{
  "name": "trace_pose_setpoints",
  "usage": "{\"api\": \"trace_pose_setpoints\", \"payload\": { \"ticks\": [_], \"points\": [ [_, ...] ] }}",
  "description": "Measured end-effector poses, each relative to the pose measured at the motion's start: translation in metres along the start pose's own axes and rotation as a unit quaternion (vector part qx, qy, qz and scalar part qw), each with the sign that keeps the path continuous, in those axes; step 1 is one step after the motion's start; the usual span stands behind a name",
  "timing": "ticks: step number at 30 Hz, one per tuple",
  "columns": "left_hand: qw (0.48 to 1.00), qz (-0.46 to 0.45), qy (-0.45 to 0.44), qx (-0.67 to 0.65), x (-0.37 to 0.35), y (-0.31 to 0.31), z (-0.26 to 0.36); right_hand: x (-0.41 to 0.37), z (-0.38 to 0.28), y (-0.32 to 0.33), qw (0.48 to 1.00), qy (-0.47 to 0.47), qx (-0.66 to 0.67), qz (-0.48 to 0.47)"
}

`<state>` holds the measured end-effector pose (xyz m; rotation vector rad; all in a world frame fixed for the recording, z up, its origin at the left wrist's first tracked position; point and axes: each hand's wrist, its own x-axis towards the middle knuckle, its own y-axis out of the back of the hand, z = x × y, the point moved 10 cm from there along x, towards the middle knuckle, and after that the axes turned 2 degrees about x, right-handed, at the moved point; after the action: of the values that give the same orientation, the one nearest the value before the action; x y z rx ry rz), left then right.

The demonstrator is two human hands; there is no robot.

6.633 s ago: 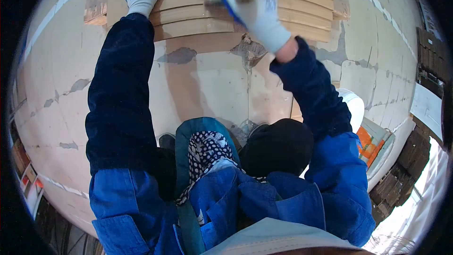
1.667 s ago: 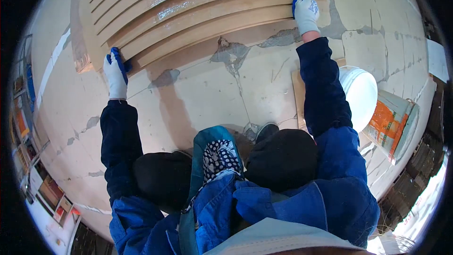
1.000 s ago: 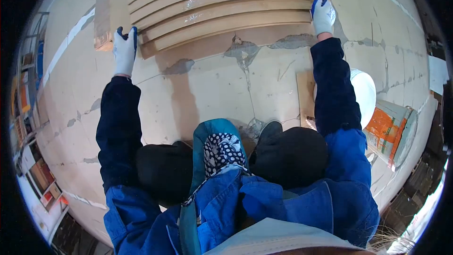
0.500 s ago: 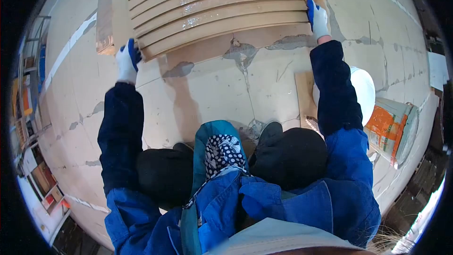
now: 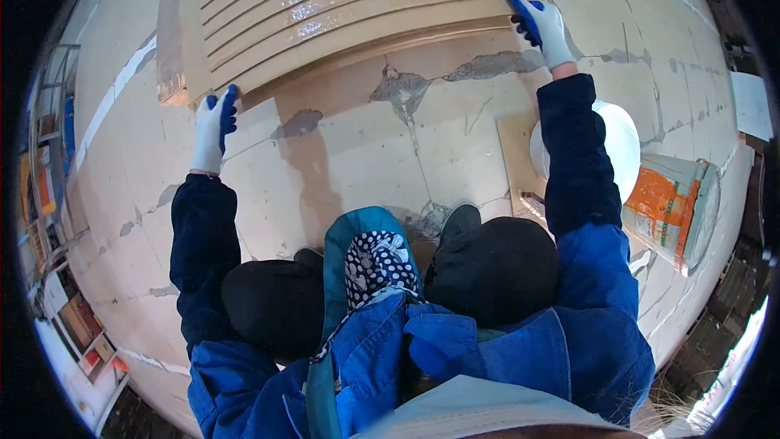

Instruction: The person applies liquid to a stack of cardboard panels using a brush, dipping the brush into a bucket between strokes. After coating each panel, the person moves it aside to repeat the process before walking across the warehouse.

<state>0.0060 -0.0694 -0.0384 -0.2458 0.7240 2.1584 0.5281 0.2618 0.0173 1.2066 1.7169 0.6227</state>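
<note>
A stack of brown cardboard sheets [image 5: 366, 16], overlapped like slats with shiny clear tape down the middle, lies at the top of the view. My left hand [image 5: 213, 130], in a white glove with blue-coated fingers, is closed at its near left corner. My right hand [image 5: 546, 31], gloved the same way, is at the near right corner, thumb along the top and fingers curled by the edge. How far the fingers reach under the cardboard is hidden. The nearest sheet sits slightly raised along its front edge.
A white round bucket [image 5: 621, 150] stands by my right forearm, near a flat cardboard piece [image 5: 516, 150]. Right of it lies a tub with an orange label [image 5: 658, 199]. The pale floor [image 5: 455, 146] has grey worn patches. Shelving [image 5: 53, 138] lines the far left.
The view has shifted slightly, with the cardboard now a little further left and up. My left hand's wrist has dropped lower, and my right thumb has stretched out along the cardboard.
</note>
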Motion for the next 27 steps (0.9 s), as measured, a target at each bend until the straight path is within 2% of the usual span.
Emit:
{"api": "trace_pose_setpoints", "payload": {
  "ticks": [1,2,3,4,5,6,7,8,10,11,12,13,14,15,16,19,27],
  "points": [
    [0.998,-0.001,-0.010,-0.061,-0.001,-0.003,0.001,0.009,-0.001,0.004,0.992,0.092,0.054,0.072],
    [0.998,-0.002,-0.010,-0.060,0.000,-0.005,-0.006,0.018,0.004,0.002,0.967,0.182,0.107,0.141],
    [0.992,-0.001,-0.027,-0.123,0.003,-0.010,-0.012,0.006,0.003,0.002,0.840,0.419,0.166,0.303],
    [0.982,-0.001,-0.046,-0.185,0.007,-0.013,-0.019,0.004,0.002,-0.005,0.839,0.419,0.167,0.304],
    [0.967,-0.001,-0.063,-0.247,0.008,-0.015,-0.020,0.018,0.014,-0.017,0.855,0.342,0.300,0.250],
    [0.968,-0.001,-0.062,-0.245,0.010,-0.016,-0.024,0.030,0.026,-0.036,0.848,0.255,0.425,0.187],
    [0.975,0.006,-0.072,-0.212,0.012,-0.015,-0.027,0.017,0.018,-0.035,0.816,0.336,0.408,0.234],
    [0.980,0.015,-0.084,-0.179,0.014,-0.015,-0.028,0.022,0.017,-0.041,0.816,0.336,0.408,0.235],
    [0.988,0.011,-0.059,-0.145,0.029,-0.012,-0.048,0.045,0.041,-0.061,0.806,0.203,0.514,0.210],
    [0.986,0.038,-0.103,-0.128,0.040,-0.006,-0.058,0.041,0.039,-0.059,0.830,0.197,0.471,0.226],
    [0.981,0.065,-0.145,-0.111,0.046,-0.002,-0.059,0.048,0.039,-0.062,0.830,0.196,0.470,0.226],
    [0.973,0.044,-0.155,-0.168,0.035,-0.011,-0.039,0.055,0.041,-0.062,0.839,0.192,0.436,0.262],
    [0.973,0.043,-0.154,-0.167,0.032,-0.014,-0.027,0.057,0.043,-0.061,0.846,0.187,0.400,0.297],
    [0.974,0.034,-0.144,-0.170,0.031,-0.018,-0.018,0.054,0.038,-0.055,0.878,0.158,0.314,0.326],
    [0.975,0.026,-0.134,-0.173,0.033,-0.019,-0.016,0.055,0.034,-0.052,0.879,0.158,0.312,0.325],
    [0.978,0.024,-0.126,-0.165,0.041,-0.020,-0.013,0.057,0.026,-0.048,0.916,0.109,0.175,0.345],
    [0.979,0.032,-0.091,-0.179,0.045,-0.028,-0.011,0.070,0.023,-0.049,0.928,0.095,0.117,0.342]
  ]
}}
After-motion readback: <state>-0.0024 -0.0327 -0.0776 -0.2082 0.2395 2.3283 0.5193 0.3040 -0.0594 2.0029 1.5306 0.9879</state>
